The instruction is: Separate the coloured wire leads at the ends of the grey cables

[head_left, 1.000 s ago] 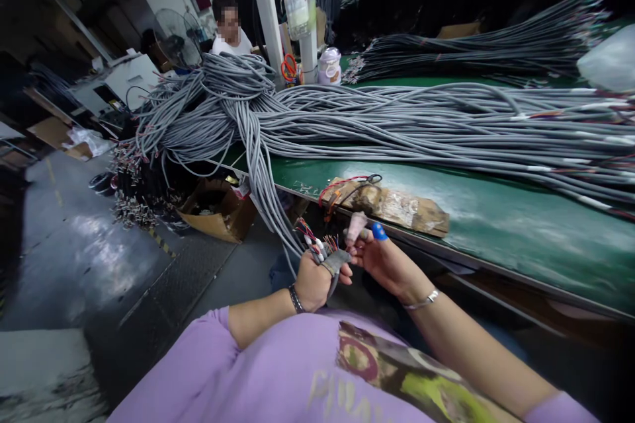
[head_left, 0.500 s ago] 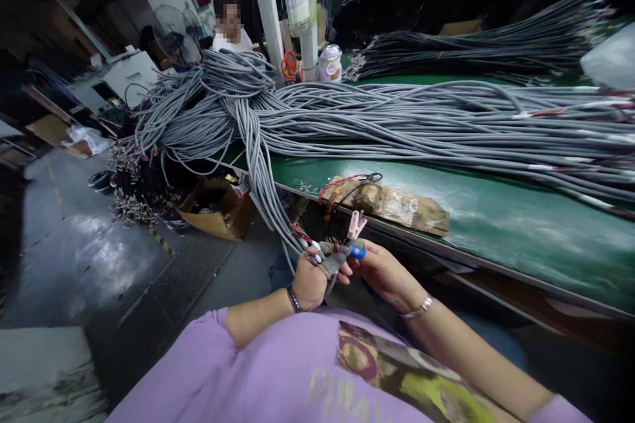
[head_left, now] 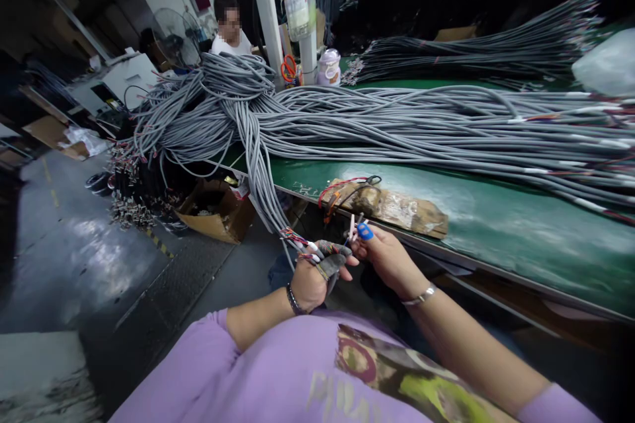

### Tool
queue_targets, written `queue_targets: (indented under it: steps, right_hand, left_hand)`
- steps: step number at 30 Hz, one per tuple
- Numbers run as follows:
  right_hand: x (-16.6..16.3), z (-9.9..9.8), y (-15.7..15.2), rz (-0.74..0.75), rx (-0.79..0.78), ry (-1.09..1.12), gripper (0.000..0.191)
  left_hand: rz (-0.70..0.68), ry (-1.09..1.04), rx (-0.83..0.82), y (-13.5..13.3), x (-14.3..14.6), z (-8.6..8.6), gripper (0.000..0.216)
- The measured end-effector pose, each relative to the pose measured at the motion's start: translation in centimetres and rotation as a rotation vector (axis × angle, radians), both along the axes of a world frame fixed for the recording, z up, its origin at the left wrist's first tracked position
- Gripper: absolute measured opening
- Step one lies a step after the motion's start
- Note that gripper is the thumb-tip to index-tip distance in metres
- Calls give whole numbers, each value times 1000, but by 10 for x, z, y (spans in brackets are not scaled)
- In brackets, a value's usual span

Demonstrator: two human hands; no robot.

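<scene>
My left hand, with grey covers on some fingers, is closed around the ends of a bundle of grey cables. Thin coloured wires and white sleeves stick out of the cable ends beside its fingers. Just to the right, my right hand pinches a pale pink clothes peg that points up. A blue finger cover sits on one of its digits. A small gap separates the two hands, and what lies between the peg's jaws is too small to make out.
Long grey cables cover much of the green table. A wrapped wooden block with red and black leads lies at the near edge. Below stands a cardboard box. Another person is behind the cable pile.
My right hand has drawn a little up and right, away from my left hand, and has turned with the clothes peg. The left hand keeps its hold, its fingers slightly more stretched.
</scene>
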State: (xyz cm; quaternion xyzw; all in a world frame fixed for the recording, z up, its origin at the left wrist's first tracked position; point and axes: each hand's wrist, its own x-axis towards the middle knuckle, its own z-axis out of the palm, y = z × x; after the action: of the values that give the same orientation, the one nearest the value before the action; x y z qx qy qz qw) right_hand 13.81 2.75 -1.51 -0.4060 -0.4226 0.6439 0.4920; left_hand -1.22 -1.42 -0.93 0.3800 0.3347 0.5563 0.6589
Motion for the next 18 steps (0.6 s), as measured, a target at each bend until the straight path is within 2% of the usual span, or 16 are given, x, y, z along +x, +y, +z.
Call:
queue_targets:
  steps: [2, 5, 7, 9, 18]
  right_hand:
    - [-3, 1, 1, -90, 40, -69, 48]
    - [-9, 0, 3, 2, -71, 99, 56]
    - [-13, 0, 5, 76, -159, 263, 56]
    - [-15, 0, 6, 81, -201, 373, 52]
    - [-14, 0, 3, 49, -240, 486, 48]
  left_hand:
    - [14, -3, 21, 2, 3, -1, 31]
    - [14, 15, 43, 4, 7, -3, 31]
    - [5, 34, 45, 4, 8, -4, 30]
    - [-3, 53, 38, 5, 9, -6, 31]
    - [17, 99, 5, 2, 4, -11, 33]
